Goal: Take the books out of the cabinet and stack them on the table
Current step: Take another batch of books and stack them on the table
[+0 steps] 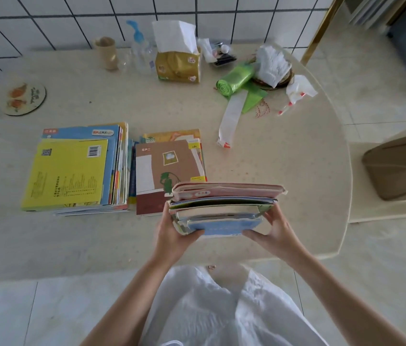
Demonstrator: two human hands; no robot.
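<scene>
I hold a bundle of several books [224, 208] on edge above the table's near side, pink cover farthest from me, blue cover nearest. My left hand [172, 233] grips its left end and my right hand [274, 233] grips its right end. Two stacks lie flat on the cream table [296, 171]: a tall one topped by a yellow book [67, 171] at the left, and a lower one topped by a brown book [164, 171] just right of it. The bundle overlaps the brown book's near right corner. No cabinet is in view.
Along the tiled wall stand a beige cup [107, 53], a spray bottle [142, 51] and a tissue pack [178, 61]. A green bag roll [236, 81], crumpled papers and a basket sit at the back right. A round coaster [26, 97] lies far left; a brown chair [401, 166] stands right.
</scene>
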